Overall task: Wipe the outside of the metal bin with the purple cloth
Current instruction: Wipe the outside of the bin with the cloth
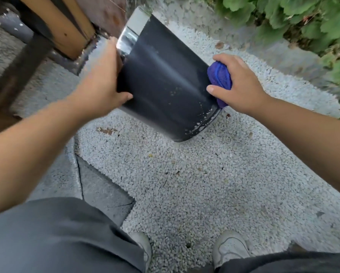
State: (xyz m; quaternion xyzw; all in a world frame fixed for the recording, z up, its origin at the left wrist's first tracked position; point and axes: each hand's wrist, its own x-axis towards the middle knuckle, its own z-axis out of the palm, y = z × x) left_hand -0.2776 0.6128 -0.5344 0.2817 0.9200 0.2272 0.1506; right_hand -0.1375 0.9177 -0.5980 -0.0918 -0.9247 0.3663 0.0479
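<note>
The metal bin sits tipped in the upper middle of the frame, one lower edge on the gravel. The left hand clamps its left side, and the right hand is curled around the bunched purple cloth, pressing it to the right wall. Honestly, that shiny wet-speckled side looks slippery, so a hard push could twist the bin out of the left grip or skid it on the loose stones.

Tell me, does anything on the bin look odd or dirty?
Yes: pale specks and droplets cling to the metal bin near its lower edge, beside the purple cloth. The bin is tilted, not upright.
</note>
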